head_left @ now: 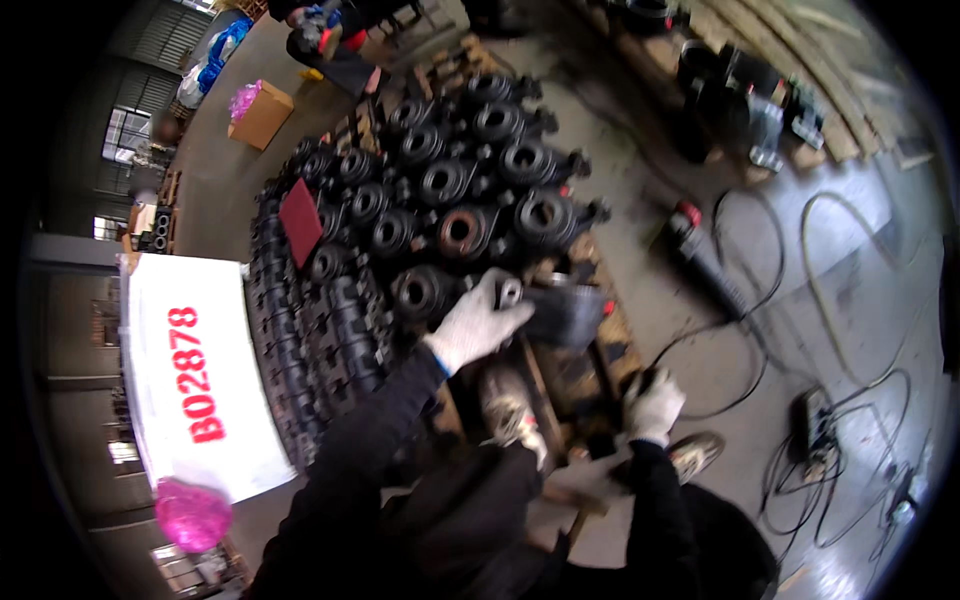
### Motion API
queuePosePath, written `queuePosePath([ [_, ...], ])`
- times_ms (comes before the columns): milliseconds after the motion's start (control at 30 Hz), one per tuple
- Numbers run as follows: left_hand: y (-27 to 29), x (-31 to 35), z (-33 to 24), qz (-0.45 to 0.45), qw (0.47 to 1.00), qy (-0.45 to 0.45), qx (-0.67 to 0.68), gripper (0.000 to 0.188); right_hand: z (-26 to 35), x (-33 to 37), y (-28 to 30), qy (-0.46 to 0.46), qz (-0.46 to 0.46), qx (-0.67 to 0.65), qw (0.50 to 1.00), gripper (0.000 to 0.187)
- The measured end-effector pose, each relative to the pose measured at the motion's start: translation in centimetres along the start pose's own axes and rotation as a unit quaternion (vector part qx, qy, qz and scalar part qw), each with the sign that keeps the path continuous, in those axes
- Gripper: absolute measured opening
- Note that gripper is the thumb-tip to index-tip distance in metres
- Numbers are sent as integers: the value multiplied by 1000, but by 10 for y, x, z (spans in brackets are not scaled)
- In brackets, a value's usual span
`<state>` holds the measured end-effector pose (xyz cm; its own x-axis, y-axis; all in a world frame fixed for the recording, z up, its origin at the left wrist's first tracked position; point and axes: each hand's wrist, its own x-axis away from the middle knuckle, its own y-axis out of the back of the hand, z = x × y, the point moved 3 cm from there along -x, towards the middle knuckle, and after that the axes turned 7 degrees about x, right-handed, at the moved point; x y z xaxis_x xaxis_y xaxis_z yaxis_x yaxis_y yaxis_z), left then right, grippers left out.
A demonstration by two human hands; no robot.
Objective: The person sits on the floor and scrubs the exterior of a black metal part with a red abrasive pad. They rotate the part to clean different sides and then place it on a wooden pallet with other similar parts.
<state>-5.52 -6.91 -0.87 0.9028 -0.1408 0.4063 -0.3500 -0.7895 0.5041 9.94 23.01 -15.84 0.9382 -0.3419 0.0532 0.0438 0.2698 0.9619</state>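
Rows of black cast metal parts with round bores (445,181) are stacked on a wooden pallet (612,300) in front of me. My left hand (472,328), in a white glove, has its fingers closed on the small ring of the nearest black metal part (565,316). To the right, over the pallet's edge, my gloved right hand (655,406) is curled closed. Whether it holds anything is hard to see, though something dark shows by its fingers. Between my hands, a shoe (508,402) stands among the pallet boards.
A power tool (706,262) with a red end lies on the floor to the right, its cable looping near a power strip (820,435). At left stands a white marked panel (205,370). A red plate (300,222) rests on the parts. Another person (335,50) works at the back.
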Motion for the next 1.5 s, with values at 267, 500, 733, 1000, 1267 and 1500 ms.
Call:
queuePosePath([
  [267, -19, 35, -40, 82, 954, -197, -209, 51, 3, -4, -2, -22, 33, 7, 999, 33],
  [500, -23, 53, -23, 110, 947, -162, -254, 62, -5, -9, -5, -44, 91, 49, 994, 38],
  [733, -37, 68, 43, 103, 916, -185, -340, 99, -5, -12, 26, -133, 103, -126, 978, 35],
  [1000, -25, 66, 51, 79, 978, -130, -140, 106, 94, -67, 129, -144, -93, -517, 839, 21],
  [1267, -49, 62, 107, 103, 894, -214, 380, 120, 244, -56, 94, -44, 111, -664, 738, 26],
  [1500, -63, 40, 89, -77, 846, -223, 479, 57, 230, -46, 63, -51, 247, -593, 764, 63],
])
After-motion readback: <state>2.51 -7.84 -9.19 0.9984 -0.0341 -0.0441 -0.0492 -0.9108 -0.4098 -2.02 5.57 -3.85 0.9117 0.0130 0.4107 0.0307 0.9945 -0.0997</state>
